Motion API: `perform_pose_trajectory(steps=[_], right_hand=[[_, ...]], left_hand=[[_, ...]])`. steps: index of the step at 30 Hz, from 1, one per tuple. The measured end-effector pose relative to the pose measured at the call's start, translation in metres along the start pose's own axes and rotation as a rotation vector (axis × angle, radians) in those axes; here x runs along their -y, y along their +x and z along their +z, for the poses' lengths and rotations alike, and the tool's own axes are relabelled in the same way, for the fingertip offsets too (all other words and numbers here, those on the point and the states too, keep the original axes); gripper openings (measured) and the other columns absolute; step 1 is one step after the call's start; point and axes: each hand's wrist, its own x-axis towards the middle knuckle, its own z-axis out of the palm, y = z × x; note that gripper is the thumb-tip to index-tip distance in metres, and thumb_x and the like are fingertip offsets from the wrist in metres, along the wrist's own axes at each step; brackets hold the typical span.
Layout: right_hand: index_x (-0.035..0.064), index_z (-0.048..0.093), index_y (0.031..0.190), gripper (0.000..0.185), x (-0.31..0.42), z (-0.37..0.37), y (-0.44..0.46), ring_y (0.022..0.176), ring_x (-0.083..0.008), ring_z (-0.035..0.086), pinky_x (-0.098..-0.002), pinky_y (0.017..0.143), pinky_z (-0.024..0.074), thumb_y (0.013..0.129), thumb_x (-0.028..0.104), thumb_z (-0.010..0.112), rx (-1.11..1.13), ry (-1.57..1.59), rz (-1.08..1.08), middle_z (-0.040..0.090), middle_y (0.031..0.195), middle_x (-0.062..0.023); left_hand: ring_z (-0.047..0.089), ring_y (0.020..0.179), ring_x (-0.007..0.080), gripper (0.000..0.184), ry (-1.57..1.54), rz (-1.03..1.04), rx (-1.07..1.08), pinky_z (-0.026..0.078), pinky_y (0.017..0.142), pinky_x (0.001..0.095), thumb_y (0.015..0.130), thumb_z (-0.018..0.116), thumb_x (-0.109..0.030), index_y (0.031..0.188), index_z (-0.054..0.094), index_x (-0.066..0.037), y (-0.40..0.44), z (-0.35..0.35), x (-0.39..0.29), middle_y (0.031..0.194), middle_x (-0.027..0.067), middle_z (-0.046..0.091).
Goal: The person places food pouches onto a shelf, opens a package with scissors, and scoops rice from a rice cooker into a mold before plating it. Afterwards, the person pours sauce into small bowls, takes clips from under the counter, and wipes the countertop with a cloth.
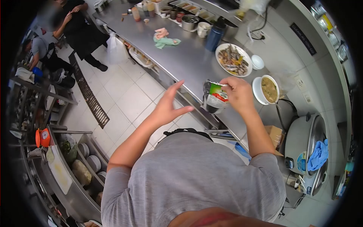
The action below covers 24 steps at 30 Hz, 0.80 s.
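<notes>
My right hand (239, 94) pinches the top edge of a foil packet (217, 97) with a green, white and red label, holding it above the edge of the steel counter (185, 68). The packet's crinkled silver rim faces up; what is inside cannot be seen. My left hand (168, 106) is in the air to the left of the packet, fingers and thumb spread, touching nothing. Just beyond my right hand stand a white plate (247, 56) piled with food and a white bowl (270, 90) of brownish soup.
A blue bottle (214, 37), a small white bowl (257, 62) and a pinkish-green cloth (165, 39) are on the counter. At the right stands a large cooker (302, 142) with a blue cloth (318, 155). Two people (81, 32) are at the far left.
</notes>
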Motion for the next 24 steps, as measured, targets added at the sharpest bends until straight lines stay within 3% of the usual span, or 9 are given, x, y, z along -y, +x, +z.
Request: perform_pose_trajectory(steps=[3,5,6,10,13,16,19,22,24], right_hand=[[0.0038,0.066,0.091,0.016,0.032,0.035,0.031,0.074,-0.0239,0.065,-0.0344,0.067,0.0494,0.075,0.004,0.069,0.024,0.320,0.136,0.066,0.080,-0.0111],[0.0029,0.067,0.094,0.019,0.041,0.068,0.051,0.074,-0.0205,0.065,-0.0319,0.067,0.0500,0.075,0.006,0.070,0.055,0.543,0.197,0.067,0.080,-0.0107],[0.0022,0.067,0.097,0.024,0.043,0.081,0.063,0.075,-0.0168,0.065,-0.0295,0.069,0.0495,0.075,0.010,0.074,0.058,0.576,0.209,0.067,0.081,-0.0094],[0.0015,0.069,0.095,0.024,0.032,0.116,0.123,0.077,-0.0159,0.063,-0.0296,0.070,0.0478,0.077,0.017,0.075,0.128,0.573,0.006,0.066,0.079,-0.0086],[0.0015,0.069,0.086,0.017,0.007,0.144,0.164,0.075,-0.0186,0.061,-0.0316,0.068,0.0470,0.078,0.016,0.073,0.256,0.596,0.076,0.065,0.076,-0.0086],[0.0019,0.068,0.077,0.012,0.015,0.177,0.216,0.070,-0.0238,0.059,-0.0345,0.065,0.0459,0.076,0.013,0.073,-0.056,0.383,-0.039,0.063,0.072,-0.0094],[0.0025,0.066,0.074,0.010,0.017,0.214,0.279,0.067,-0.0278,0.056,-0.0369,0.062,0.0448,0.074,0.011,0.072,-0.210,0.351,-0.229,0.060,0.069,-0.0099],[0.0030,0.066,0.074,0.011,0.020,0.233,0.330,0.068,-0.0285,0.056,-0.0374,0.063,0.0452,0.073,0.011,0.073,-0.113,0.362,-0.309,0.060,0.069,-0.0097],[0.0033,0.066,0.074,0.011,0.015,0.252,0.361,0.068,-0.0285,0.056,-0.0378,0.063,0.0454,0.074,0.012,0.073,-0.179,0.364,-0.349,0.059,0.069,-0.0097]], left_hand=[[0.060,0.093,0.0158,0.033,-0.142,0.030,-0.083,0.047,0.083,0.0293,0.089,0.067,-0.019,0.116,0.061,-0.001,0.037,-0.010,0.018,0.107,0.0110,0.064],[0.059,0.076,0.0130,0.026,-0.375,-0.141,0.012,0.048,0.071,0.0283,0.090,0.066,-0.023,0.100,0.067,0.001,0.057,-0.029,0.035,0.088,0.0119,0.068],[0.052,0.062,0.0089,0.025,-0.281,-0.090,-0.134,0.046,0.060,0.0262,0.092,0.062,-0.020,0.085,0.067,0.004,0.064,-0.042,0.024,0.067,0.0086,0.064],[0.051,0.062,0.0078,0.022,-0.273,-0.143,-0.196,0.045,0.060,0.0250,0.092,0.062,-0.018,0.089,0.068,0.003,0.087,-0.086,0.065,0.066,0.0085,0.062],[0.055,0.062,0.0111,0.019,-0.235,-0.108,-0.162,0.046,0.061,0.0264,0.092,0.062,-0.017,0.095,0.069,0.000,0.114,-0.118,0.095,0.069,0.0102,0.064],[0.061,0.068,0.0153,0.018,-0.068,-0.065,-0.116,0.049,0.066,0.0274,0.091,0.062,-0.014,0.103,0.070,-0.003,0.143,-0.149,0.117,0.079,0.0116,0.068],[0.063,0.083,0.0133,0.020,0.048,-0.123,-0.147,0.050,0.078,0.0261,0.092,0.061,-0.011,0.106,0.068,0.001,0.179,-0.184,0.149,0.091,0.0121,0.071],[0.064,0.084,0.0129,0.019,-0.060,-0.240,-0.199,0.050,0.081,0.0269,0.091,0.062,-0.009,0.106,0.069,0.000,0.219,-0.216,0.192,0.095,0.0099,0.072],[0.063,0.082,0.0129,0.019,-0.142,-0.229,-0.271,0.050,0.079,0.0270,0.088,0.066,-0.011,0.102,0.071,0.000,0.248,-0.233,0.214,0.091,0.0087,0.072]])
